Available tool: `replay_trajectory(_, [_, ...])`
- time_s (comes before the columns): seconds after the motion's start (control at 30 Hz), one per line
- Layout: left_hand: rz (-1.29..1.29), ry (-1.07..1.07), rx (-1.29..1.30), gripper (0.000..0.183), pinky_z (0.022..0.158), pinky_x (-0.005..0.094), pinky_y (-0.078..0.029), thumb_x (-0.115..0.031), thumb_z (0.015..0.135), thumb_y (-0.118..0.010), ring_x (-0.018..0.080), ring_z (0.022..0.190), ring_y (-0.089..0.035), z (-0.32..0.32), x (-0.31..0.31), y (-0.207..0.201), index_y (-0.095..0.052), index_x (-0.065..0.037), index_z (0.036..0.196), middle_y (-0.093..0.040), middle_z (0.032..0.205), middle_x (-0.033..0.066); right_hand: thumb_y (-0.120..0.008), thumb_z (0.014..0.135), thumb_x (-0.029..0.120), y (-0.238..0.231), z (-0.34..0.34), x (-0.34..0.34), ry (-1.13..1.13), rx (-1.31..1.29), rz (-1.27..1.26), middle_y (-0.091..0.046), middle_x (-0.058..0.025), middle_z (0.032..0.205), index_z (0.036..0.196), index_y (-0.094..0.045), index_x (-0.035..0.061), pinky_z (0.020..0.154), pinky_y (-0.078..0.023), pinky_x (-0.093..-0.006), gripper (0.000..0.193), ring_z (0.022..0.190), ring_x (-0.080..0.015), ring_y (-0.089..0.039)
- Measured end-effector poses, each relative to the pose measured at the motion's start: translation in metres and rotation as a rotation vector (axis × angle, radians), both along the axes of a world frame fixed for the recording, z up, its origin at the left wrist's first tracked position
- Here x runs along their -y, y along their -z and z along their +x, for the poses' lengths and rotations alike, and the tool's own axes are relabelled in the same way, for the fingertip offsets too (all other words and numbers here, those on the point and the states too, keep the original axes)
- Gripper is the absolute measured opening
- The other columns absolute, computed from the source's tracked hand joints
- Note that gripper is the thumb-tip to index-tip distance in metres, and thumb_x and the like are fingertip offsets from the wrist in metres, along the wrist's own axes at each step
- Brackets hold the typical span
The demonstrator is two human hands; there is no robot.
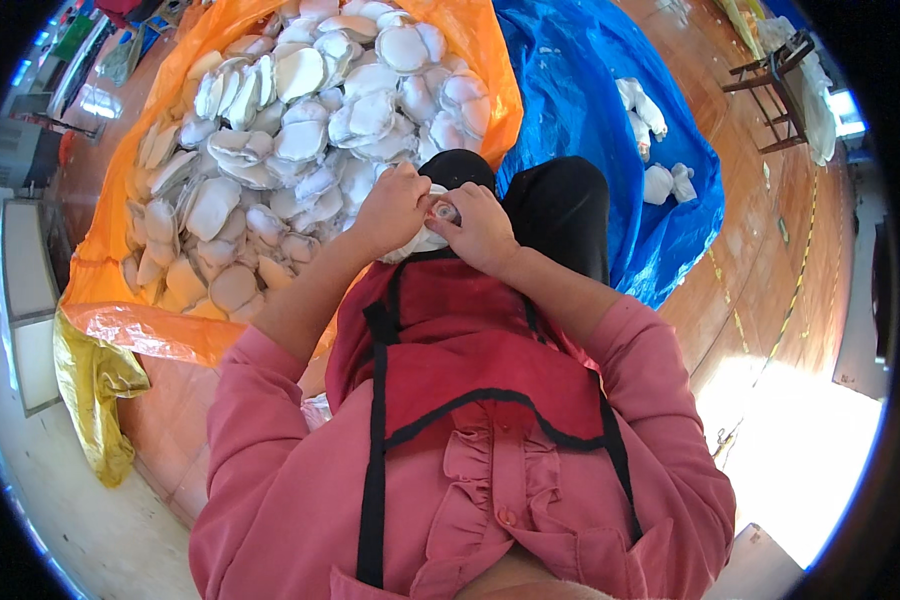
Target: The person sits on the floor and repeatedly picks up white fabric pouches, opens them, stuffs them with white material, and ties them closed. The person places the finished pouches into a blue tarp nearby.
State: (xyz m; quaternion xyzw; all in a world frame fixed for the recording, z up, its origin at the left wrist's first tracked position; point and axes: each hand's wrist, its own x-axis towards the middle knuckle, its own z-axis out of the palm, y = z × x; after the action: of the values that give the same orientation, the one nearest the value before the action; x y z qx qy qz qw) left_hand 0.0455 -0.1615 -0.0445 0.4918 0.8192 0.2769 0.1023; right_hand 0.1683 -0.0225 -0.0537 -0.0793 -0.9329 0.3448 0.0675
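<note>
Over my lap, my left hand (395, 205) and my right hand (478, 228) meet with fingers curled around a soft white piece (416, 246). A small round, pale and reddish part (444, 211) shows between the fingers; its kind I cannot make out. The white piece hangs below my left hand against my red apron (490, 370). Beyond my hands, on the left, a large heap of white, rounded, pad-like pieces (300, 130) lies on an orange plastic sheet (120, 325). My fingers hide much of the held piece.
To the right of my knees spreads a blue plastic sheet (570, 100) with several white bundles (660, 184) on it. A wooden stool (778, 90) stands at the far right. Yellow cloth or plastic (95, 400) lies at the left, near a white cabinet (28, 270).
</note>
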Motion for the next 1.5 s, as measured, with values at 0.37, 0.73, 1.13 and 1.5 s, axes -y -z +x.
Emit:
replay_trajectory(0.37, [0.051,-0.081,0.09,0.011,0.082,0.0462,-0.045,-0.011,0.087,-0.06,0.038,0.092,-0.055,-0.002,0.004,0.021,-0.06,-0.001,0.086,-0.056,0.093,0.0177,-0.074,0.081,0.029,0.021,0.004,0.003,0.021,-0.188,-0.033,-0.06,-0.0143,0.096,0.102,-0.066,0.0039,0.087,-0.046,-0.0437,0.033,0.096,-0.0357,-0.056])
replay_trajectory(0.73, [0.036,0.07,-0.374,0.038,0.093,0.0546,-0.038,-0.02,0.075,-0.063,0.0338,0.111,-0.052,0.03,0.001,-0.01,-0.062,-0.003,0.108,-0.059,0.114,0.0146,-0.074,0.08,0.038,0.025,-0.017,-0.03,0.019,0.184,-0.317,-0.067,-0.0196,0.085,0.092,-0.065,0.0024,0.074,-0.05,-0.0462,0.039,0.084,-0.0378,-0.065])
replay_trajectory(1.13, [-0.25,-0.279,-0.289,0.052,0.108,0.0661,-0.025,-0.042,0.078,-0.071,0.0341,0.137,-0.038,0.051,-0.026,-0.008,-0.064,-0.008,0.117,-0.054,0.136,0.0131,-0.06,0.09,0.026,0.028,-0.033,-0.036,0.018,0.289,-0.319,-0.069,-0.0228,0.097,0.1,-0.064,-0.0006,0.082,-0.051,-0.0458,0.029,0.094,-0.0385,-0.066])
replay_trajectory(1.5, [-0.19,-0.174,-0.113,0.054,0.088,0.0468,-0.05,-0.041,0.073,-0.076,0.0432,0.101,-0.059,0.039,-0.016,-0.002,-0.06,-0.01,0.114,-0.056,0.114,0.0267,-0.069,0.087,0.026,0.032,-0.016,-0.031,0.02,0.193,-0.299,-0.068,-0.0171,0.093,0.099,-0.062,-0.0022,0.074,-0.052,-0.0375,0.032,0.084,-0.0266,-0.066])
